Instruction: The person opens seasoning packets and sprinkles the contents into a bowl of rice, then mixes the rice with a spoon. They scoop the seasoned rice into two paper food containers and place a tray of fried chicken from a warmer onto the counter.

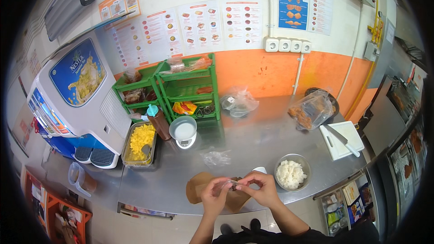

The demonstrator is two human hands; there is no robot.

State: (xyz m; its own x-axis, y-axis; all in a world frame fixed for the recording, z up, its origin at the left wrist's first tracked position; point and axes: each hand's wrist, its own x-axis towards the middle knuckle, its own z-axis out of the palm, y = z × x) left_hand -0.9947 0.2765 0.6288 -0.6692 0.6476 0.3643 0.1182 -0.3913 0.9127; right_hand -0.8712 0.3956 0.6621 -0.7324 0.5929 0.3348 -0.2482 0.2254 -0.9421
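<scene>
My left hand [214, 194] and my right hand [260, 187] pinch a small clear plastic packet [233, 182] between their fingertips. Something dark shows at the packet; the fingers partly cover it. Beneath both hands lies an opened brown paper food box [194, 187] near the counter's front edge, its inside largely hidden. Just behind my right hand, part of a white object [260, 169] peeks out. A metal bowl [308, 166] of white rice [290, 175] stands to the right. Crumpled clear plastic [216, 158] rests on the steel counter beyond the box.
A knife [335, 134] lies across a white cutting board [352, 132] at right, near bagged fried food [301, 117]. Leftward stand a digital scale [185, 143], a sauce bottle [158, 123], a tray of yellow food [140, 140], green racks [217, 91] and a drink dispenser [108, 108].
</scene>
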